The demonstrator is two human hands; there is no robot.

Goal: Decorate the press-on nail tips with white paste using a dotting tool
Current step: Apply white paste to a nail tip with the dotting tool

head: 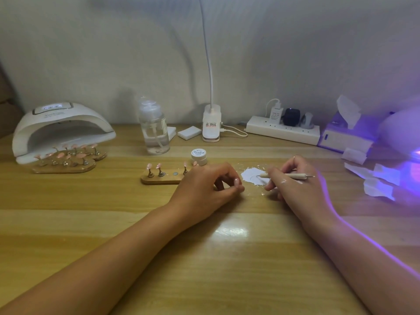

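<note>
The right hand (293,186) pinches the light, stiff dotting tool (286,175) mid-shaft over the soft white paste (251,176), while the left hand (204,185) curls its fingers (223,175) round what seems a fragile nail tip (236,182).

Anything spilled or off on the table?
White paste is smeared straight on the table, flecks scattered around it, with streaks on the right hand holding the dotting tool. The near stand has one empty slot; the left hand seems to pinch a nail tip.

Nail lamp (61,126), pump bottle (154,130), power strip (281,130) along wall.
</note>
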